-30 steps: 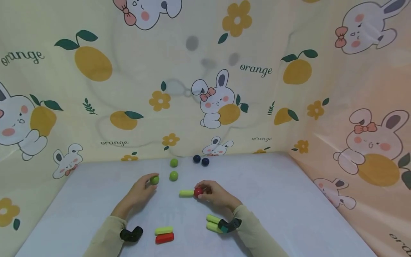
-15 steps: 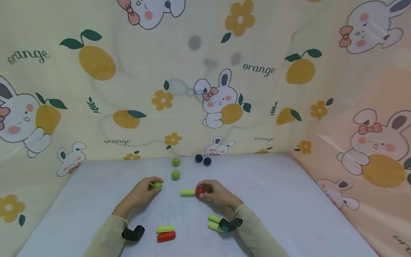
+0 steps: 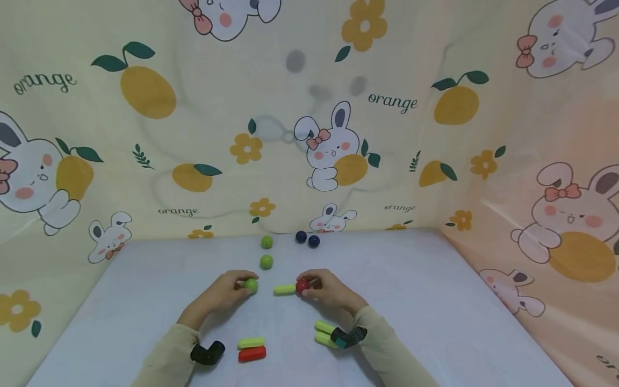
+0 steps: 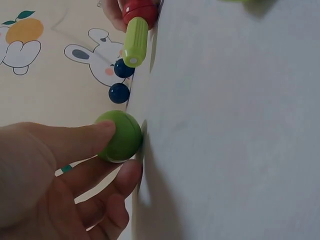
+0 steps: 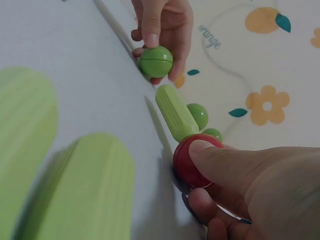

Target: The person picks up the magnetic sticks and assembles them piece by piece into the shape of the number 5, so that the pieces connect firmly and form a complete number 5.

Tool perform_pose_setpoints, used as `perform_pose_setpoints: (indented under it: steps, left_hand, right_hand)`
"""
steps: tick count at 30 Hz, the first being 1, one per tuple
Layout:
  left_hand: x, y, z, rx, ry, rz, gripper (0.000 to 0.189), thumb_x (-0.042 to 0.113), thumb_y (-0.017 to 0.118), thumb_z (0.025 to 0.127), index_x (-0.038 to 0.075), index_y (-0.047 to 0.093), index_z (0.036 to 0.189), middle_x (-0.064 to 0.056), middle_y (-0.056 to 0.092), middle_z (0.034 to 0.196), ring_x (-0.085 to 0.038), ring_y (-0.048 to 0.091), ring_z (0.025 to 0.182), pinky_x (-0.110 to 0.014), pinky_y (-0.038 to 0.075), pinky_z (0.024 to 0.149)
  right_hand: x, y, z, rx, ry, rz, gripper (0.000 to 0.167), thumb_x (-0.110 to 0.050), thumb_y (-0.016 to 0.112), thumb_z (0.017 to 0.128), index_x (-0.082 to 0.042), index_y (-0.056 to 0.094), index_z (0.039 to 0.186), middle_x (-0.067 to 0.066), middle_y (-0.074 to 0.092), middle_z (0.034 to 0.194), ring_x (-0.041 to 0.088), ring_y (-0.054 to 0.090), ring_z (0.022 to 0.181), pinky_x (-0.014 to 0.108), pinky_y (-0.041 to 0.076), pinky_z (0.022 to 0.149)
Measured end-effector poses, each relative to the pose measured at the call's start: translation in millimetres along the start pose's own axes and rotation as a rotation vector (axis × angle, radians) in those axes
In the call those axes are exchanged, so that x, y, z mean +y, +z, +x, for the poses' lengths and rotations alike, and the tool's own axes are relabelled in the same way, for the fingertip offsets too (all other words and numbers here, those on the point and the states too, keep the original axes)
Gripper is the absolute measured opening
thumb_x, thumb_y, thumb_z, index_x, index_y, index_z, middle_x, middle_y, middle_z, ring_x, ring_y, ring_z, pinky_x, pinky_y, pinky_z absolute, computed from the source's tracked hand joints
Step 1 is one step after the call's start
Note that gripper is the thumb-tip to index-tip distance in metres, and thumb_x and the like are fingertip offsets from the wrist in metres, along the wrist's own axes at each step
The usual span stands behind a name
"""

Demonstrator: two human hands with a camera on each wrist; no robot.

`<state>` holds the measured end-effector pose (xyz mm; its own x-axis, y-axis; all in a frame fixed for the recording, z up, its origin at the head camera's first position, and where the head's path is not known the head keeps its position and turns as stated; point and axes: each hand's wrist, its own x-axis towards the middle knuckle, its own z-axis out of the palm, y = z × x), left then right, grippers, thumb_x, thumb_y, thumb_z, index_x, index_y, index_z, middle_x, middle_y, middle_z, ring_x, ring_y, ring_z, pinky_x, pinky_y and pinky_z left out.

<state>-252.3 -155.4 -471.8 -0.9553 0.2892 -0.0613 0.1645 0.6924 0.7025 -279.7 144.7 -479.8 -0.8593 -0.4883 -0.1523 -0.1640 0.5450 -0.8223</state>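
Observation:
My left hand point(image 3: 223, 293) pinches a green ball point(image 3: 251, 286) between thumb and fingers, close to the tabletop. To its right, my right hand point(image 3: 331, 290) grips a red ball point(image 3: 302, 286) with thumb and fingertips. A ridged light-green stick point(image 3: 284, 290) is joined to the red ball and points left toward the green ball. In the right wrist view, a gap separates the free end of that stick point(image 5: 175, 111) from the green ball point(image 5: 156, 62).
Two more green balls point(image 3: 266, 262) and two dark blue balls point(image 3: 314, 241) sit at the back. A light-green stick point(image 3: 251, 343) lies beside a red stick point(image 3: 252, 354) in front. Two light-green sticks point(image 3: 325, 327) lie by the right wrist. A printed cloth point(image 3: 232, 107) stands behind.
My left hand has brought the green ball rightward and nearer, toward the stick's free end. My right hand stays almost in place, holding the red ball with the stick.

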Motion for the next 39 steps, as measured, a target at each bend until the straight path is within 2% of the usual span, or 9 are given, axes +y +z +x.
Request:
perform_pose_setpoints:
  steps: [5,11,17,24,29,39]
  left_hand:
    - [1.2,4.3,3.1,-0.026,0.007,-0.016,0.032,0.002,0.065,0.094,0.013,0.067,0.124,-0.010,0.065,0.134,-0.026,0.061,0.118,-0.048,0.052,0.100]
    - [5.9,5.7,2.6,-0.035,-0.003,-0.028,0.032,0.004,0.067,0.093,0.015,0.067,0.123,-0.007,0.066,0.131,-0.018,0.061,0.104,-0.042,0.054,0.091]
    - [8.9,8.2,3.7,-0.051,0.001,-0.051,0.032,0.003,0.066,0.094,0.014,0.067,0.124,-0.008,0.066,0.127,-0.016,0.061,0.096,-0.039,0.055,0.085]
    - [8.7,11.3,5.1,-0.084,0.029,-0.082,0.034,0.000,0.064,0.094,0.011,0.066,0.127,-0.012,0.065,0.126,-0.018,0.063,0.096,-0.039,0.056,0.086]
    - [8.5,11.6,5.1,-0.078,0.024,-0.088,0.035,0.000,0.063,0.095,0.011,0.066,0.128,-0.011,0.065,0.126,-0.018,0.063,0.097,-0.039,0.056,0.087]
    - [8.0,14.6,6.8,-0.061,0.038,-0.088,0.035,-0.001,0.063,0.095,0.011,0.066,0.127,-0.013,0.065,0.127,-0.017,0.062,0.095,-0.039,0.055,0.087]
  right_hand:
    - [0.6,-0.2,-1.4,0.013,0.002,0.007,0.036,-0.009,0.068,0.094,-0.014,0.066,0.130,0.006,0.068,0.123,0.017,0.060,0.101,0.030,0.051,0.088]
    - [0.9,0.2,-1.6,0.016,-0.003,0.018,0.036,-0.009,0.068,0.094,-0.013,0.066,0.130,0.006,0.068,0.124,0.017,0.060,0.102,0.033,0.051,0.090]
    - [3.8,-1.2,0.1,0.026,0.007,0.036,0.035,-0.010,0.069,0.095,-0.015,0.067,0.129,0.004,0.068,0.123,0.018,0.060,0.101,0.034,0.051,0.089]
    - [6.6,-0.8,1.8,0.027,0.001,0.059,0.036,-0.012,0.068,0.095,-0.015,0.066,0.131,0.005,0.067,0.126,0.018,0.060,0.104,0.035,0.051,0.092]
    - [6.6,0.7,5.2,0.027,-0.002,0.068,0.037,-0.013,0.068,0.096,-0.015,0.065,0.132,0.006,0.067,0.129,0.018,0.060,0.106,0.034,0.050,0.093]
    - [5.8,2.4,6.7,0.039,-0.015,0.064,0.035,-0.011,0.068,0.095,-0.013,0.066,0.131,0.009,0.067,0.128,0.018,0.057,0.100,0.030,0.046,0.086]
